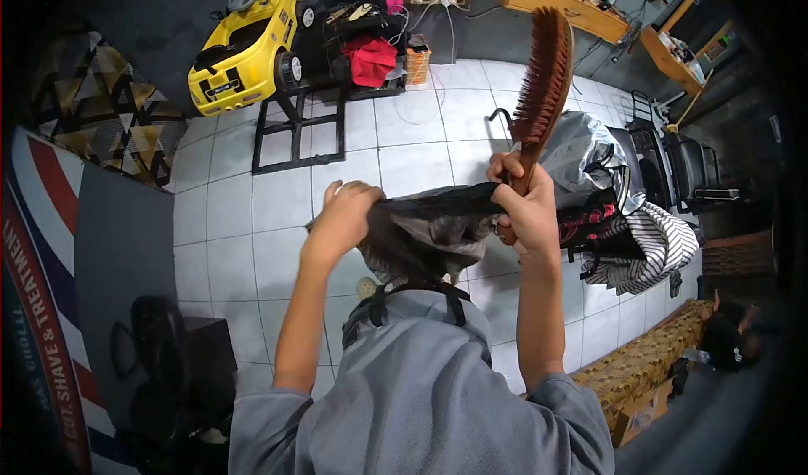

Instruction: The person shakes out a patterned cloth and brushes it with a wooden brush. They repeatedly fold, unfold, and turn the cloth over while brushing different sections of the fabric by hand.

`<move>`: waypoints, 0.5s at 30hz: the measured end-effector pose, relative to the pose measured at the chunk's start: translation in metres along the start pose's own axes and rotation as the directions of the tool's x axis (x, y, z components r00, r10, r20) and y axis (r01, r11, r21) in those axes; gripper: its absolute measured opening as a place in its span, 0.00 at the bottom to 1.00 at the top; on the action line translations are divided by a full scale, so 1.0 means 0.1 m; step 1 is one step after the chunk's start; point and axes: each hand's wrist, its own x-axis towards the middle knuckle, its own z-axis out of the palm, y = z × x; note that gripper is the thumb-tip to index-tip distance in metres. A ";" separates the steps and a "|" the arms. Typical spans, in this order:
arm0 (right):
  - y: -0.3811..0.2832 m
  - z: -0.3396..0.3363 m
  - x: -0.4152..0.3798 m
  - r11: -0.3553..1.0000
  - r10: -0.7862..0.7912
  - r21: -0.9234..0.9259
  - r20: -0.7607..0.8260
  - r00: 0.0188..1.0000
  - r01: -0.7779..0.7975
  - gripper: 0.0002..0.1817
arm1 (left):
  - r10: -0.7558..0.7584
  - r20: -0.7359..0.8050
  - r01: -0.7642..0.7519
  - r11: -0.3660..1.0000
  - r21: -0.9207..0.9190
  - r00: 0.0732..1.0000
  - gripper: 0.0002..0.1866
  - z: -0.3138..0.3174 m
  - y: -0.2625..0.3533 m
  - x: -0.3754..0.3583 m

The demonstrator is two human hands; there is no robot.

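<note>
In front of my waist, a dark cloth (pixel 425 222) with a greyish inner side is stretched between my two hands. My left hand (pixel 345 214) is closed over its left edge. My right hand (pixel 526 206) grips the wooden handle of a brush (pixel 541 79) with reddish-brown bristles and also pinches the cloth's right edge. The brush stands nearly upright, bristles facing left. A dark curved hook (pixel 500 116) rises just behind my right hand; what it belongs to is hidden. The cloth's lower part is blurred.
A yellow toy car (pixel 248 50) stands at the back left, by a black metal frame (pixel 299 130). Red cloth (pixel 370 60) lies in a black cart. Right of me are a chair with silvery covering (pixel 581 151) and striped cloth (pixel 652 244). Another person (pixel 732 332) is at far right.
</note>
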 end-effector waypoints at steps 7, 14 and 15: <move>0.01 0.23 -0.10 0.996 -0.085 -0.045 -0.067 0.994 0.082 0.11 | 0.178 0.050 -0.118 0.814 -0.569 0.983 0.18 0.39 0.55 0.21; 0.01 -0.02 -0.04 0.908 -0.181 -0.409 -0.187 0.966 0.091 0.09 | 0.004 0.011 0.005 0.738 -0.675 1.000 0.16 0.45 0.67 0.27; 0.05 -0.08 0.02 0.902 -0.234 -0.408 -0.182 0.955 0.143 0.10 | -0.009 -0.017 -0.004 0.744 -0.668 1.000 0.16 0.39 0.68 0.29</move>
